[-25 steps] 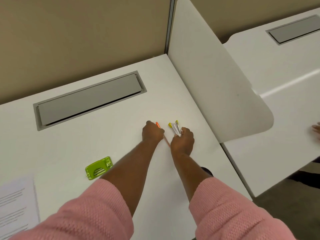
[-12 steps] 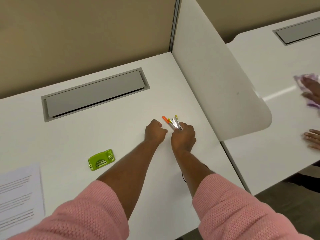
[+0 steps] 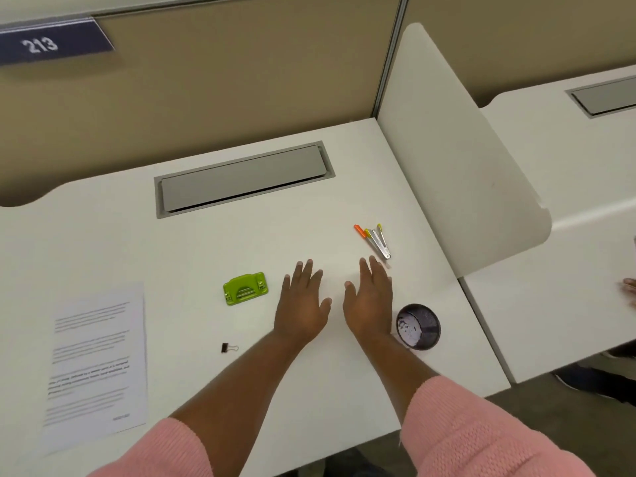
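Observation:
A small bundle of pens (image 3: 375, 239) with orange and yellow-green caps lies on the white desk (image 3: 192, 256), just beyond my fingertips. My left hand (image 3: 303, 304) and my right hand (image 3: 370, 301) lie side by side over the desk, palms down, fingers straight and spread, holding nothing. The right hand's fingertips end just short of the pens. A dark mesh pen cup (image 3: 418, 327) stands on the desk right beside my right wrist.
A green hole punch (image 3: 245, 288) sits left of my left hand, a black binder clip (image 3: 229, 348) nearer me, and a printed sheet (image 3: 94, 366) at far left. A grey cable hatch (image 3: 242, 179) lies at the back. A white divider panel (image 3: 457, 173) borders the right; another person's hand (image 3: 629, 292) shows beyond.
Both hands have let go of the pens, which now lie on the desk. The hands have opened flat and drawn back toward me. The view has pulled back, showing the cup and clip.

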Available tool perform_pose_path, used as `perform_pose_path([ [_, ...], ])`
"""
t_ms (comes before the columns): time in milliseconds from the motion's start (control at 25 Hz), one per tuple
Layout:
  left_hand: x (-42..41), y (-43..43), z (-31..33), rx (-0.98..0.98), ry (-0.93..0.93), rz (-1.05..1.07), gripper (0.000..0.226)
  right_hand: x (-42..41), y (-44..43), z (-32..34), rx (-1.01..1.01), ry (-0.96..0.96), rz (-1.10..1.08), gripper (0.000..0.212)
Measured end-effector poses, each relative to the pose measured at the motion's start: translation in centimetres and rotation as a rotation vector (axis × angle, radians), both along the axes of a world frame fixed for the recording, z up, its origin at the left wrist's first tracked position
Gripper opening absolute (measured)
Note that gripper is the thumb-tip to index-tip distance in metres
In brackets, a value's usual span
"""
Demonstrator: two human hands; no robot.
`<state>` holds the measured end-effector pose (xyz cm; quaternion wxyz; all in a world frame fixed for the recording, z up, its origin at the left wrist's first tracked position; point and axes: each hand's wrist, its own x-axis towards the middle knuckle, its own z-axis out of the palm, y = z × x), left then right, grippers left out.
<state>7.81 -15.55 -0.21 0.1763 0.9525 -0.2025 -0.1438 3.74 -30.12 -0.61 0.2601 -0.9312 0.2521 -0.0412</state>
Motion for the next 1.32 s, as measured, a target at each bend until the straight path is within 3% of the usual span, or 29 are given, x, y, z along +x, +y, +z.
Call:
perform_pose_path([
  [160,-2.7,5.2,-0.4,0.077,-0.070,-0.037,0.072,-2.7,3.4,-0.5,-0.106,0.063,0.245,0.067],
  [440,-5.4,13.8,-1.3,0.186,-0.023,0.092,0.078,-4.5,8.8,-1.8,-0.110,0.145,0.402,0.068],
  [680,-6.6,18.0,-2.3,0.182,0.049,0.252,0.063,-4.5,11.6,-3.0,-0.052,0.162,0.527,0.066],
  [840,-5.8,19.0,-2.7,0.159,0.076,0.230,0.048,-3.7,13.2,-3.8,0.008,0.216,0.554,0.072],
  [1040,-4.3,19.1,-3.0,0.104,0.119,0.226,0.023,-2.0,14.0,-3.8,-0.013,0.247,0.498,0.062],
  [1200,-4.0,18.6,-2.4,0.087,0.174,0.270,0.022,-0.4,13.9,-3.1,-0.090,0.277,0.475,0.039],
  [1320,-3.6,17.4,-1.7,0.105,0.165,0.230,0.020,-0.5,13.4,-2.5,-0.092,0.242,0.396,0.039],
])
